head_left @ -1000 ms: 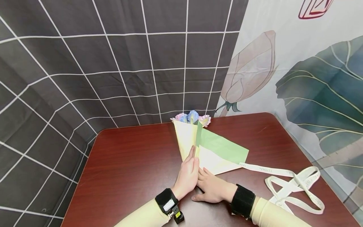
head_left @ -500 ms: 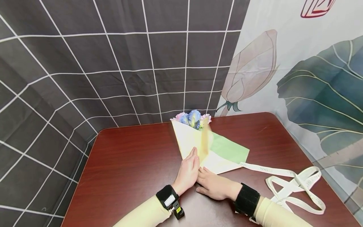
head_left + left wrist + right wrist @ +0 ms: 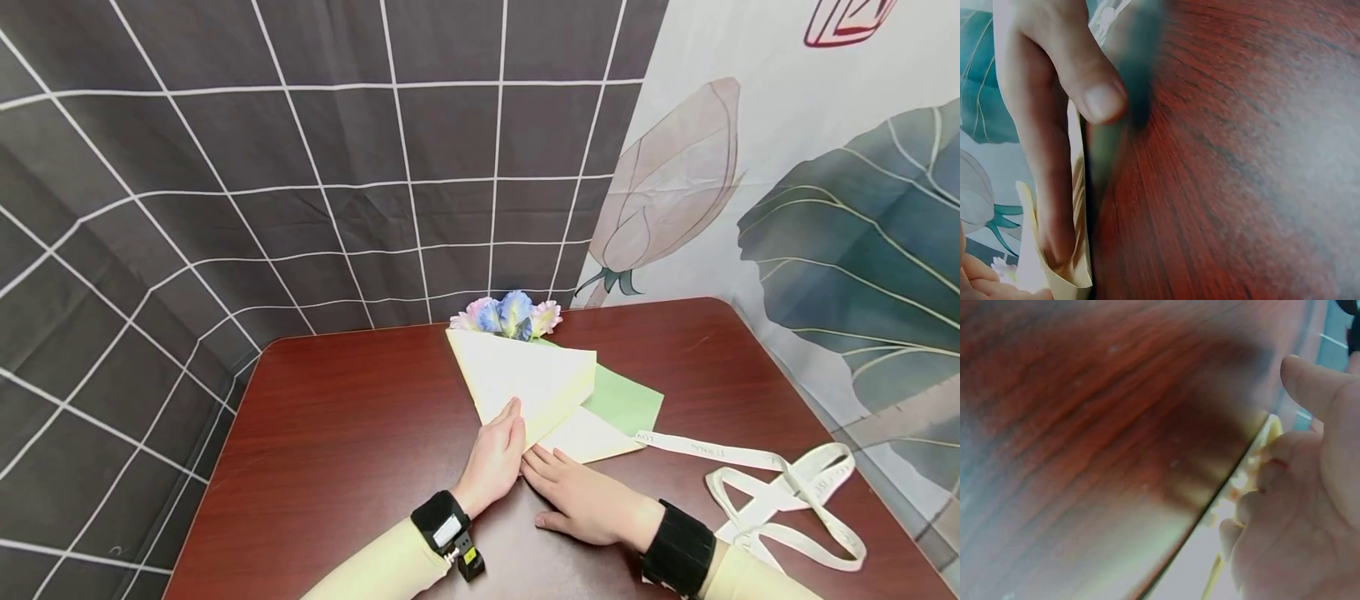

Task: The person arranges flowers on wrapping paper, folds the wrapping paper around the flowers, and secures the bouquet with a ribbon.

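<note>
Cream wrapping paper (image 3: 528, 379) folded over flower bunch (image 3: 506, 314), cone on table (image 3: 337, 433) centre, long axis running from narrow tip at hands out to blooms at far edge. Left hand (image 3: 495, 454) flat on cone's near tip, fingers straight, pressing. Right hand (image 3: 588, 500) just beside, fingers spread flat on paper's lower edge. Ribbon (image 3: 780, 492) lies right, nearer right hand.

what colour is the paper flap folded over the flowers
Pale cream-yellow; the wrapping paper under it shows green at the right. Clearest in the head view.
</note>
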`<state>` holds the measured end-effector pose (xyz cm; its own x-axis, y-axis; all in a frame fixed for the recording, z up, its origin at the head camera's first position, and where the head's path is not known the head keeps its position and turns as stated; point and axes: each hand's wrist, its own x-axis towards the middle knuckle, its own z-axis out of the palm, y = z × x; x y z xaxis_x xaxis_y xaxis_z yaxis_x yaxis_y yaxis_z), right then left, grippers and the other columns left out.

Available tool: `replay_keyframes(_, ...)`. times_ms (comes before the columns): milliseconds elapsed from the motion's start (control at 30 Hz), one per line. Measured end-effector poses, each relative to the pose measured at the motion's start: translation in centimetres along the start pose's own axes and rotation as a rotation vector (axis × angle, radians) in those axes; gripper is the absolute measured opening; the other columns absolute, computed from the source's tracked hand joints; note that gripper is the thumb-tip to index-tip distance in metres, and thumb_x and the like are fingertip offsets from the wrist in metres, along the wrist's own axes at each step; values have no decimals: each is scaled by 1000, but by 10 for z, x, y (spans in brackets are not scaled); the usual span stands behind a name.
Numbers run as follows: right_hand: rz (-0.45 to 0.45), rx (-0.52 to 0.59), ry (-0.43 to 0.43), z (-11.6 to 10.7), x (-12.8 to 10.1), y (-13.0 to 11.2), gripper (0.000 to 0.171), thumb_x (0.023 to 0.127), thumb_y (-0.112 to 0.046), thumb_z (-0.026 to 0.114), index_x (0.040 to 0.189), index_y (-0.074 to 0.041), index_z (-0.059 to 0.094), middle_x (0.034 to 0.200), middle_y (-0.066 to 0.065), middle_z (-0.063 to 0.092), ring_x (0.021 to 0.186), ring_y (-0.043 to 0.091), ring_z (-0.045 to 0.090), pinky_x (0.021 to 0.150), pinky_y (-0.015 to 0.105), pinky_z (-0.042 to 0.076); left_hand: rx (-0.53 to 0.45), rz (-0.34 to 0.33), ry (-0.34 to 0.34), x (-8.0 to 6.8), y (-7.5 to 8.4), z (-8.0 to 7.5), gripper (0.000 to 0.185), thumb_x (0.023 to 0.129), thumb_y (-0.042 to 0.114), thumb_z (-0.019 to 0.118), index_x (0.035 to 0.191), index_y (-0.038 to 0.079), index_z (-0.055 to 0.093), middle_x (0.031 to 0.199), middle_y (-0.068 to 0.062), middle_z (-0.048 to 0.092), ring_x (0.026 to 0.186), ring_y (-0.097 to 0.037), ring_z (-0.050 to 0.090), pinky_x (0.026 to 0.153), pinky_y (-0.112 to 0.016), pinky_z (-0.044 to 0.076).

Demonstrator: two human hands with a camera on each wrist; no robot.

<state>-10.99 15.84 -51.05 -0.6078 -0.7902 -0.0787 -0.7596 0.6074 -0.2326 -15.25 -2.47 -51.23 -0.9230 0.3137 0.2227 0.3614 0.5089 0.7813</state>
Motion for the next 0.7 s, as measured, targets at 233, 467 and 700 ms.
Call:
replay_keyframes(233,30,43,-10,-3,-3,-2,67,98,-46,44,149,-7,28,154,9,28,142,31,22,110,50,27,41,64,-129,-6,-10,-3,47,96,6,39,142,-4,37,147,-18,39,136,-22,36,110,-38,31)
replay_keyframes(467,70,130,-51,-7,-4,2,65,98,-47,44,149,-9,29,155,6,26,143,29,19,111,49,25,340,245,-306,-12,-18,-3,51,88,-4,46,139,0,46,149,-11,37,141,-30,25,111,-43,28)
replay_keyframes(700,81,150,-44,-12,-4,5,61,97,-45,47,145,-8,38,152,8,31,142,27,25,110,47,29,488,312,-315,-15,-21,0,51,90,0,47,141,4,44,152,-8,34,143,-28,20,113,-49,23)
